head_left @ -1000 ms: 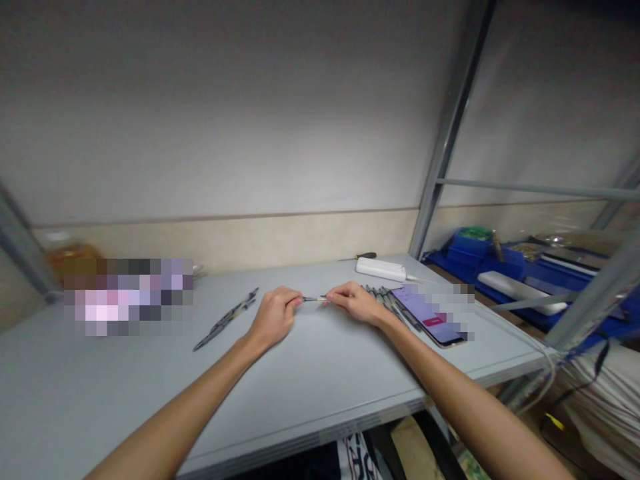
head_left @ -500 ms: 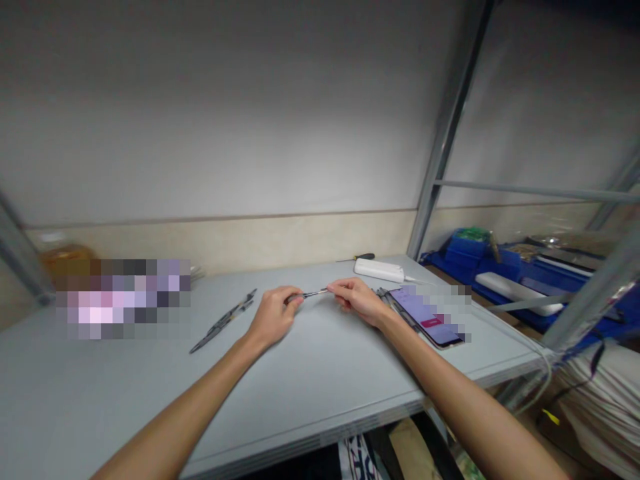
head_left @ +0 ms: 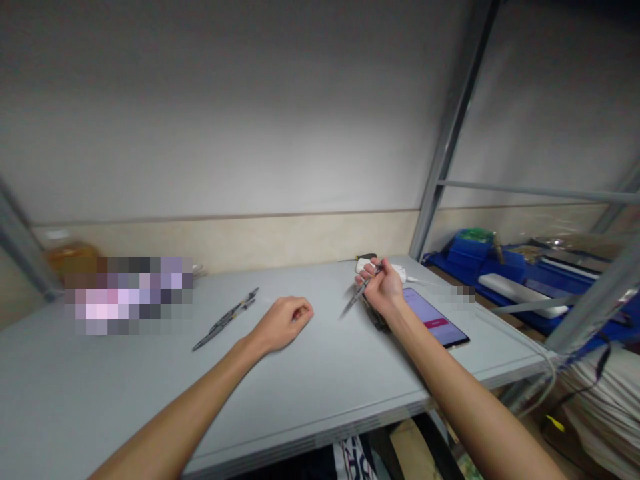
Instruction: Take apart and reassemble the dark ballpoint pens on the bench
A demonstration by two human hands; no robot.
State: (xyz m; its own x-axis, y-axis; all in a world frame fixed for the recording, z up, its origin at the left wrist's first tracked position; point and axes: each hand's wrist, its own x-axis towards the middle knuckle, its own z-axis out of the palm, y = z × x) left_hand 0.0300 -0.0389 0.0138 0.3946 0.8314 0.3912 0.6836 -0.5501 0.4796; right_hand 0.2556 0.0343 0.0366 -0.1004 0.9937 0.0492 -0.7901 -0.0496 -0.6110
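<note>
My left hand [head_left: 285, 323] rests low over the grey table, its fingers curled in toward the thumb; whatever lies inside them, if anything, is hidden. To the right, my right hand [head_left: 385, 287] is turned palm up. It holds a slim grey pen [head_left: 356, 299] that slants down and left, its lower end blurred by motion. Left of my left hand, several grey pens [head_left: 225, 320] lie together on the table. Beneath my right hand are more dark slim pieces [head_left: 376, 319], partly covered, beside a phone [head_left: 440, 323] with its screen lit.
A white power strip [head_left: 367, 265] and a screwdriver [head_left: 367, 257] lie behind my right hand. A pixelated patch hides items at the far left, near an amber container [head_left: 75, 257]. Metal frame posts [head_left: 453, 133] rise at the right, past which stand blue bins [head_left: 463, 250].
My hands have moved apart. The pen that was stretched between them is now in my right hand alone, which has swung right and turned palm up. My left hand has dropped slightly.
</note>
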